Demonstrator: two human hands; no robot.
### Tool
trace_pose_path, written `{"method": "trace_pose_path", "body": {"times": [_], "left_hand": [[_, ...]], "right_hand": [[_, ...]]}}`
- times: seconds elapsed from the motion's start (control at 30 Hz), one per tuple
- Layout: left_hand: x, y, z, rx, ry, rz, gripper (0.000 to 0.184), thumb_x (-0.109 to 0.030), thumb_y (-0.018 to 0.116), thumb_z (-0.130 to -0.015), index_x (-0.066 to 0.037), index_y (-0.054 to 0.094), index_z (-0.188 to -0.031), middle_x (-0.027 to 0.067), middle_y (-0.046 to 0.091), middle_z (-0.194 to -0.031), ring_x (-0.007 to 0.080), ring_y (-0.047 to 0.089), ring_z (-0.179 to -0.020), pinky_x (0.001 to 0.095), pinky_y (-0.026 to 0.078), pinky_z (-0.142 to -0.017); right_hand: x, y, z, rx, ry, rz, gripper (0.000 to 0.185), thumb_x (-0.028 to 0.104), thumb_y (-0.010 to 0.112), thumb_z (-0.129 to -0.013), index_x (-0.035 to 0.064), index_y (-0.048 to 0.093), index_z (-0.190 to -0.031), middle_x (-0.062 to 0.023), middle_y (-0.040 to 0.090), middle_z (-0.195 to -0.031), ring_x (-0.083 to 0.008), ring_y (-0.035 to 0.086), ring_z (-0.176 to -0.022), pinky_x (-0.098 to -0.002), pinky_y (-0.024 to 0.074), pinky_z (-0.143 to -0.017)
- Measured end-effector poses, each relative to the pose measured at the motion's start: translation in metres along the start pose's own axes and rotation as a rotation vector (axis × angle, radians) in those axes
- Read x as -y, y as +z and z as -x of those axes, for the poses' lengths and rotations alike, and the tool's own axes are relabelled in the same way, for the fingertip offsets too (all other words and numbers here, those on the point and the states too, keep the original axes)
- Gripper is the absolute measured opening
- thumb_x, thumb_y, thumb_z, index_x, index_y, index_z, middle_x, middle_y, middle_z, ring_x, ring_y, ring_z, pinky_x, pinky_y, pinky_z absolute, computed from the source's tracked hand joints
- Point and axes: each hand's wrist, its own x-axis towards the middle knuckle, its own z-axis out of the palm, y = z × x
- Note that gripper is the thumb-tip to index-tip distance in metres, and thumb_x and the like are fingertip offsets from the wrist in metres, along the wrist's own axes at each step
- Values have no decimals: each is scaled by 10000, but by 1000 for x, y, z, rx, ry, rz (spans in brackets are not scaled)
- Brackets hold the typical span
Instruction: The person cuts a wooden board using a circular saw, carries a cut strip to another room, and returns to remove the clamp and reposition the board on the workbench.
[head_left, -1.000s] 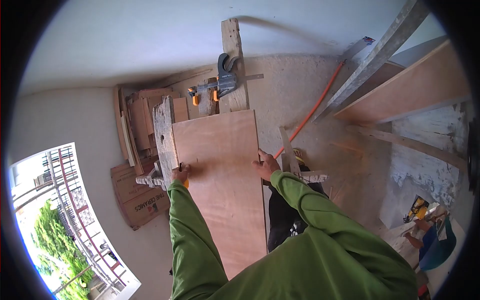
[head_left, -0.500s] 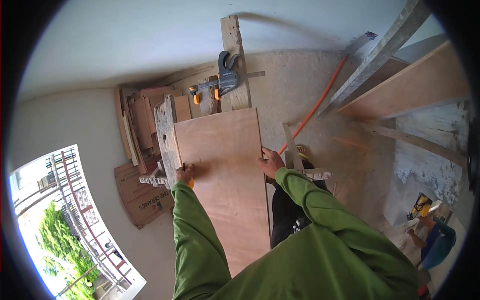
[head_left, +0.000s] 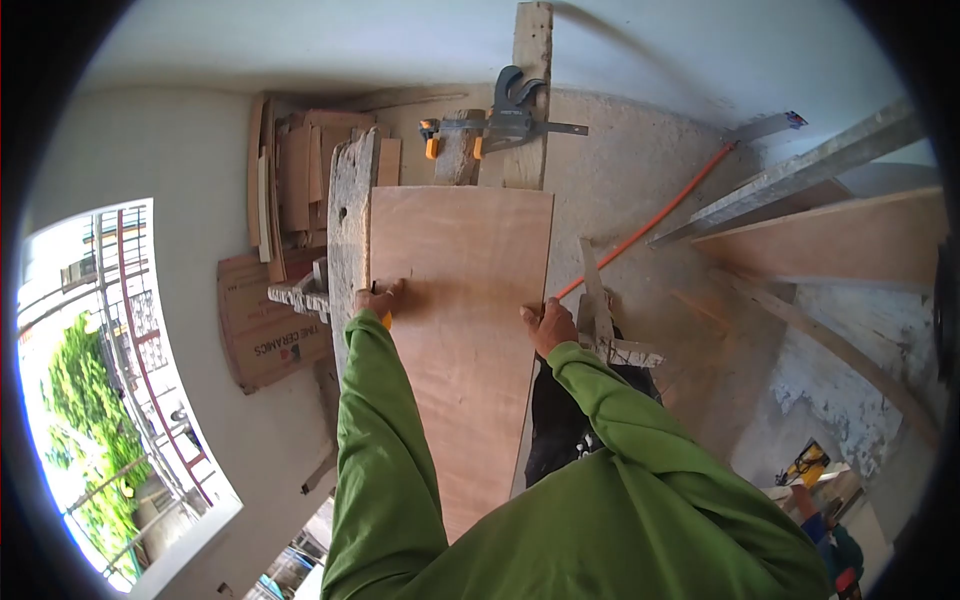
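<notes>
A long plywood panel [head_left: 462, 260] lies in front of me on rough timber supports. At its left edge my left hand [head_left: 380, 298] is closed round a small thing with a yellow part below the palm and a dark tip, mostly hidden. My right hand [head_left: 552, 325] grips the panel's right edge, thumb on top. Beyond the far end, a black and orange bar clamp [head_left: 512, 122] rests on a wooden plank [head_left: 531, 75]. A weathered beam [head_left: 350, 210] runs along the panel's left side.
Cardboard and board pieces [head_left: 298, 190] lean at the left above a carton [head_left: 268, 335]. An orange hose [head_left: 655, 222] crosses the floor. Metal bar [head_left: 790, 175] and large board [head_left: 830, 238] stand right. Another person [head_left: 828, 545] is at lower right near a yellow tool [head_left: 806, 464]. A window [head_left: 125, 390] is left.
The view has turned, so the panel now looks more upright and the clamp sits further right. Both hands remain at the panel's edges, and the right thumb lies further over the top.
</notes>
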Motion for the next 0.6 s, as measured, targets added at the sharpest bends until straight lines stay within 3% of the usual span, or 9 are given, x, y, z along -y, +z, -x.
{"method": "trace_pose_path", "body": {"times": [0.13,0.27,0.37,0.5,0.6], "left_hand": [[10,7,-17,-7,-22,-28,943,-610,719,-594,60,471,-1210,246,504,-1225,352,478,-1166,384,393,-969],[23,19,-40,-2,-2,-57,959,-618,717,-588,61,462,-1216,240,498,-1235,334,476,-1172,383,390,-974],[15,10,-26,11,-6,-50,957,-623,714,-590,54,464,-1217,237,491,-1243,327,471,-1178,380,389,-975],[8,6,-18,-7,-40,-82,949,-624,710,-598,47,464,-1222,222,493,-1249,321,465,-1186,374,387,-978],[7,0,-20,88,-20,-88,1031,-638,699,-602,109,395,-1244,271,440,-1278,353,421,-1218,376,360,-1003]], "right_hand": [[20,-15,19,212,59,93,395,378,613,-808,-4,566,-892,-224,615,-893,-382,604,-857,-446,493,-749],[20,-11,14,226,62,176,382,355,631,-803,-12,570,-890,-242,611,-867,-387,605,-840,-452,496,-746],[22,-10,15,151,80,220,272,283,645,-799,18,602,-845,-210,629,-837,-374,613,-818,-457,492,-720],[15,-3,8,154,103,228,363,326,676,-771,-17,580,-846,-246,614,-869,-390,608,-824,-467,493,-717],[13,-3,5,195,85,217,441,360,696,-752,-42,560,-871,-282,604,-890,-414,598,-839,-466,491,-724]]}}
